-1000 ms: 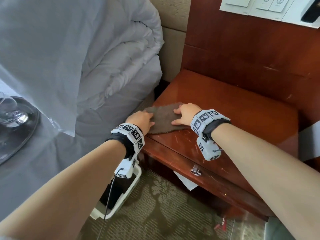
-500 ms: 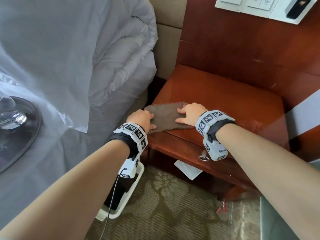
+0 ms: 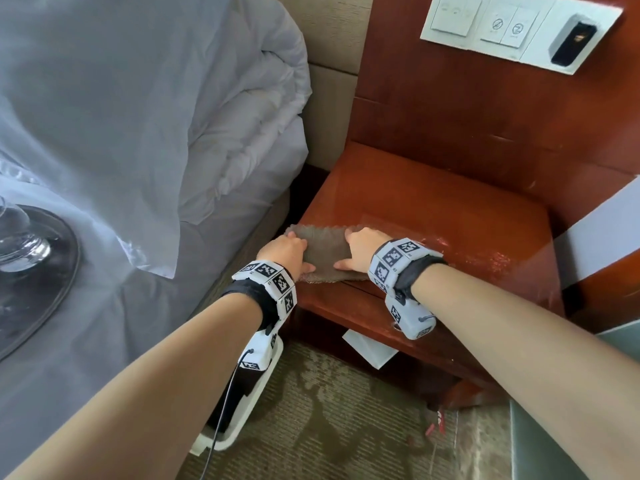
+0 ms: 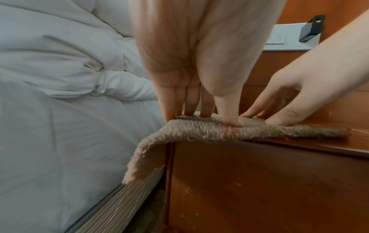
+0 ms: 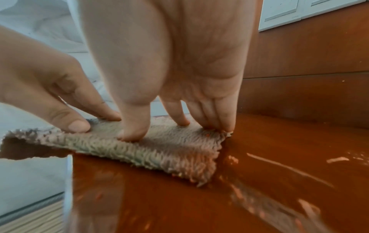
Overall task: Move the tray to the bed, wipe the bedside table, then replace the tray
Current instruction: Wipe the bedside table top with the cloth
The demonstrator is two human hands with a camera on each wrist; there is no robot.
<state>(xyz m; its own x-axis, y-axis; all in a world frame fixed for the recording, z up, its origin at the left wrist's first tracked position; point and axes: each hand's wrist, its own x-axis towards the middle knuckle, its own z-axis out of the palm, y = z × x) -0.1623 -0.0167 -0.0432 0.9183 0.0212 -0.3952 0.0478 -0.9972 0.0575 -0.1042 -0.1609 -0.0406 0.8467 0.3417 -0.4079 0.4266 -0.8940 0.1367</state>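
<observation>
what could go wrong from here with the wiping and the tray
1. The cloth already droops over the bedside table corner nearest the bed; both the left hand and right hand press it only with fingertips, so it could slide off into the gap.
2. The tray holding glassware sits on the soft, rumpled bed; leaning on the mattress might tip it.

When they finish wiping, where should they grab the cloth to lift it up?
Probably the corner of the cloth drooping off the bedside table on the bed side. It hangs free, so the left hand could pinch it from the side. The rest lies flat under both the left and right hand.
</observation>
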